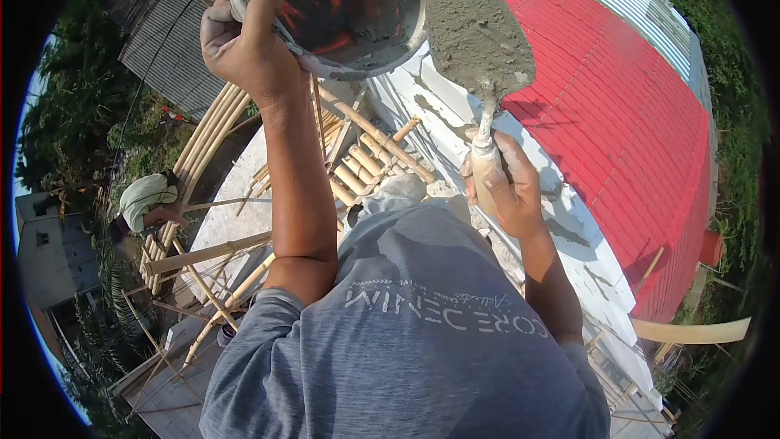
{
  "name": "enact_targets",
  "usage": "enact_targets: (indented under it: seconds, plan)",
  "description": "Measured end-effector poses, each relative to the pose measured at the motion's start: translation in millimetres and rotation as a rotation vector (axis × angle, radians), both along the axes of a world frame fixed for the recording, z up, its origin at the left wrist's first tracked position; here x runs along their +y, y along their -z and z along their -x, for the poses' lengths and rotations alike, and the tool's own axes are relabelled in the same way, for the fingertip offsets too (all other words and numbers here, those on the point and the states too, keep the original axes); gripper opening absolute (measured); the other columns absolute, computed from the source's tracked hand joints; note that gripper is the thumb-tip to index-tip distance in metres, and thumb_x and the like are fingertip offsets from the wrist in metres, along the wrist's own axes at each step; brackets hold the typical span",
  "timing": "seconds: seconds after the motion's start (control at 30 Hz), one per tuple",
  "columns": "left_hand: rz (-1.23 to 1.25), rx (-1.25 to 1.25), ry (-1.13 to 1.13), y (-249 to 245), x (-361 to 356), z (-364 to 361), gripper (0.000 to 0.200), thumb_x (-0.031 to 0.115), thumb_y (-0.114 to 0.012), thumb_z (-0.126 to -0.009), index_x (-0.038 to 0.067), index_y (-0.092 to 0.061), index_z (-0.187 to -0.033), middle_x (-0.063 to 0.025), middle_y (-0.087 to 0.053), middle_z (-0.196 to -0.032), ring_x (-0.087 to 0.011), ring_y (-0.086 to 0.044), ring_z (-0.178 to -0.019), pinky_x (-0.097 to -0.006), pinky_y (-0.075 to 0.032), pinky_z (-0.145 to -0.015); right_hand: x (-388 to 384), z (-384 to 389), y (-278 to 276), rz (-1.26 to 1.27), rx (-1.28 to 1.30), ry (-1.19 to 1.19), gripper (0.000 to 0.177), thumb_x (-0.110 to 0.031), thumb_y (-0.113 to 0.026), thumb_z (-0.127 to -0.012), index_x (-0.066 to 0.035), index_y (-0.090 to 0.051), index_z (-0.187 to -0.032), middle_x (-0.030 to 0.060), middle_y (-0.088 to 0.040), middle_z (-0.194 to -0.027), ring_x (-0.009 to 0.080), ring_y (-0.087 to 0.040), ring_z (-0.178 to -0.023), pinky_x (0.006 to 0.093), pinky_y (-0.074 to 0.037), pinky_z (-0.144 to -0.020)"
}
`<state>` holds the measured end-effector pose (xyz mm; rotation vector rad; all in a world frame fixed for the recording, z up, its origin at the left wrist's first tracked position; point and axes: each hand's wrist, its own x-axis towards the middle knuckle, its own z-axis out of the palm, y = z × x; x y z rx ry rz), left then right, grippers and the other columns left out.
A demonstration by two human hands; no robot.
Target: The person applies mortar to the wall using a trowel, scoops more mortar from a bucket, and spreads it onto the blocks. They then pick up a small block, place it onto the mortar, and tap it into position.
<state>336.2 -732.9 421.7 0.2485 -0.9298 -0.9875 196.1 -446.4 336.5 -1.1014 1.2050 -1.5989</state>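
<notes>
Mortar [474, 28], wet and grey, covers the trowel [486, 123] blade.

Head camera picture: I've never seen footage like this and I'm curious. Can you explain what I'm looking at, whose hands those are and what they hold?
There is no machine here. A camera worn on a person's head looks steeply down, and its wide lens bends the picture into a circle. The grey T-shirt at the bottom is the wearer's own chest. Their left hand grips the rim of a round pan, dark red inside, with grey mortar on its edge. Their right hand holds the handle of a trowel, its blade loaded with wet mortar. Below are bamboo poles, a white wall smeared with mortar, and a red roof. Down on the left, another person in a pale shirt bends over.
</notes>
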Motion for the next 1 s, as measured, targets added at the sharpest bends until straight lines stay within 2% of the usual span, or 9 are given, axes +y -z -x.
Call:
enact_targets:
  seconds: [0.03, 0.13, 0.3, 0.37, 0.57, 0.67, 0.73, 0.9, 1.0]
  plan:
    - [0.023, -0.017, 0.028, -3.5, 2.9, 2.5, 0.021, -0.011, -0.069, -0.068, 0.001, -0.053, -0.072, -0.0225, -0.071, -0.106, -0.0185, -0.069, -0.085, -0.0308, -0.055, -0.081, -14.0, -4.4, -10.9, 0.005, 0.005, 0.005, 0.05, -0.032, -0.054, -0.104, 0.0, -0.041, -0.14, 0.0128, -0.061, -0.096, 0.0141, -0.058, -0.07, 0.0276, -0.051, -0.061]
    - [0.109, -0.013, 0.066, -6.9, 12.2, 10.6, 0.022, -0.01, -0.071, -0.067, 0.001, -0.053, -0.073, -0.0237, -0.071, -0.107, -0.0192, -0.07, -0.086, -0.0325, -0.055, -0.082, -34.2, -10.4, -25.3, -0.08, -0.668, -0.324, 0.052, -0.042, -0.041, -0.107, -0.001, -0.041, -0.14, 0.008, -0.055, -0.085, 0.01, -0.052, -0.062, 0.0248, -0.047, -0.048]
    - [0.117, 0.008, 0.067, -17.0, 19.9, 6.0, 0.016, -0.011, -0.068, -0.07, 0.001, -0.057, -0.073, -0.0208, -0.072, -0.1, -0.0217, -0.07, -0.088, -0.0347, -0.056, -0.084, -20.2, -3.3, 22.2, -0.216, -0.784, -0.471, 0.051, -0.048, -0.042, -0.106, -0.003, -0.05, -0.129, 0.0078, -0.054, -0.083, 0.0101, -0.049, -0.054, 0.0242, -0.043, -0.043]
    - [0.086, 0.028, 0.085, -14.1, 8.3, -4.4, 0.013, -0.012, -0.065, -0.073, 0.0, -0.06, -0.073, -0.0189, -0.073, -0.096, -0.0244, -0.071, -0.092, -0.0387, -0.057, -0.088, -8.7, 5.4, 32.2, -0.321, -0.593, -0.424, 0.058, -0.053, -0.042, -0.104, -0.001, -0.048, -0.127, 0.0066, -0.053, -0.082, 0.0111, -0.047, -0.05, 0.0247, -0.04, -0.039]
    - [0.054, 0.124, 0.071, -9.5, -36.7, -30.0, 0.017, -0.01, -0.07, -0.071, -0.001, -0.058, -0.079, -0.0179, -0.073, -0.098, -0.019, -0.071, -0.085, -0.0307, -0.057, -0.078, 13.1, 26.2, 33.6, -0.519, -0.331, -0.097, 0.04, -0.039, -0.045, -0.106, -0.002, -0.055, -0.119, 0.0052, -0.053, -0.077, 0.0094, -0.049, -0.052, 0.0261, -0.043, -0.043]
    - [0.137, -0.022, -0.007, -12.6, -29.5, -39.8, 0.011, -0.01, -0.067, -0.074, -0.002, -0.063, -0.081, -0.0191, -0.073, -0.096, -0.0224, -0.072, -0.084, -0.0348, -0.06, -0.08, 20.8, 46.7, 18.9, -0.451, 0.092, 0.141, 0.04, -0.037, -0.057, -0.102, -0.001, -0.055, -0.121, 0.0071, -0.059, -0.085, 0.0126, -0.056, -0.058, 0.0282, -0.048, -0.055]
    - [0.156, -0.07, -0.002, -18.4, -23.1, -40.0, 0.012, -0.01, -0.068, -0.073, -0.002, -0.062, -0.08, -0.0196, -0.072, -0.099, -0.0223, -0.072, -0.086, -0.0346, -0.059, -0.081, 15.1, 64.2, -0.7, -0.187, 0.905, 0.366, 0.039, -0.027, -0.066, -0.097, -0.001, -0.054, -0.123, 0.0106, -0.064, -0.088, 0.0211, -0.063, -0.067, 0.0324, -0.052, -0.067]
    - [0.143, -0.099, 0.059, -28.0, -4.4, -34.1, 0.016, -0.01, -0.071, -0.072, -0.001, -0.06, -0.079, -0.0211, -0.071, -0.107, -0.0221, -0.071, -0.09, -0.034, -0.056, -0.083, -0.5, 67.1, -49.7, -0.315, 0.786, 0.287, 0.036, -0.024, -0.072, -0.092, -0.006, -0.06, -0.12, 0.0112, -0.07, -0.096, 0.0302, -0.068, -0.078, 0.0383, -0.053, -0.071]
    - [0.116, -0.095, 0.058, -33.7, 4.9, -31.9, 0.017, -0.01, -0.072, -0.072, 0.0, -0.059, -0.079, -0.0216, -0.071, -0.11, -0.022, -0.07, -0.091, -0.0338, -0.055, -0.083, -9.3, 67.9, -59.4, -0.198, 1.226, 0.414, 0.033, -0.028, -0.074, -0.09, -0.012, -0.068, -0.118, 0.0088, -0.068, -0.094, 0.0282, -0.067, -0.073, 0.038, -0.053, -0.068]
